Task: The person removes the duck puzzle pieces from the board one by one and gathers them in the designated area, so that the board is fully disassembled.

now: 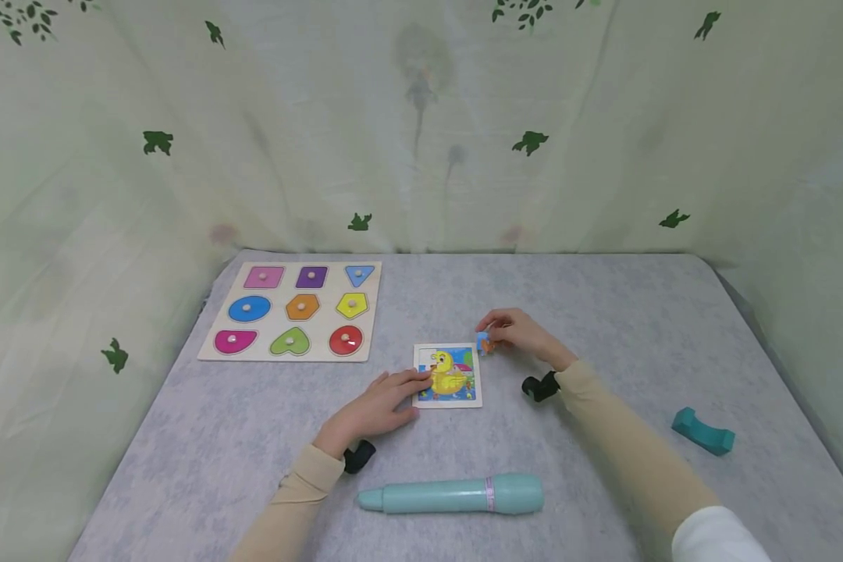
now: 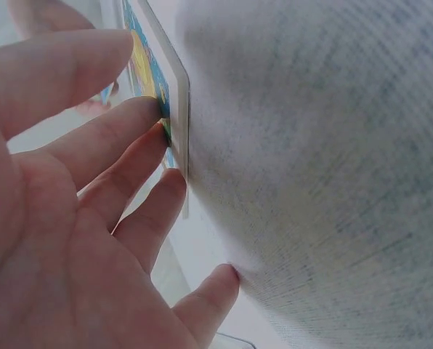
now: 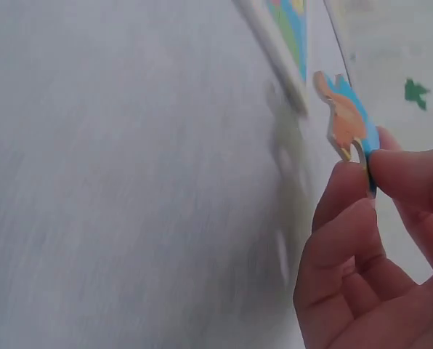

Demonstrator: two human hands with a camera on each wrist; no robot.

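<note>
A small jigsaw puzzle with a yellow duck picture (image 1: 457,382) lies flat on the table in a pale frame. My left hand (image 1: 382,402) rests on its left side, fingers extended over the picture and frame edge; the left wrist view shows the fingertips touching the puzzle (image 2: 174,94). Between thumb and fingers, my right hand (image 1: 523,334) pinches a blue and orange puzzle piece (image 3: 349,120). In the head view that piece (image 1: 484,343) is held by the frame's upper right corner. The right wrist view shows it raised off the table, tilted.
A board of coloured knobbed shapes (image 1: 206,351) lies at the back left. In front of the puzzle is a long teal tube-shaped object (image 1: 449,496). A teal curved block (image 1: 702,432) sits at the right. Fabric walls (image 1: 421,156) stand behind the table (image 1: 604,289).
</note>
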